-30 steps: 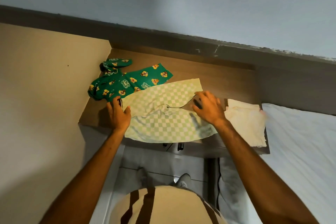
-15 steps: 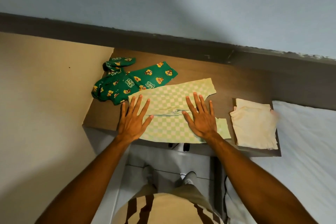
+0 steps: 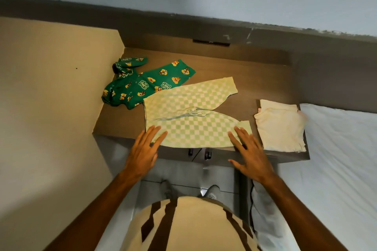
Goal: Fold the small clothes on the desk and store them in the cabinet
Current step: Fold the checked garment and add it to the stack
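Observation:
Small green-and-white checked trousers lie spread flat on the brown desk, legs pointing right. My left hand is open at the desk's front edge, fingertips on the trousers' near left corner. At the near right corner my right hand is open too, its fingertips touching the hem. Behind the trousers, at the back left, a green cartoon-print garment lies crumpled. A folded cream garment rests at the desk's right end.
A beige cabinet side rises on the left of the desk. A bed with a white sheet adjoins the desk on the right. Drawer handles show under the front edge. My feet stand on the tiled floor below.
Both hands have slid back from the middle of the checked trousers to their near edge, leaving the fabric smoothed flat. Before that they were pulling the trousers straight.

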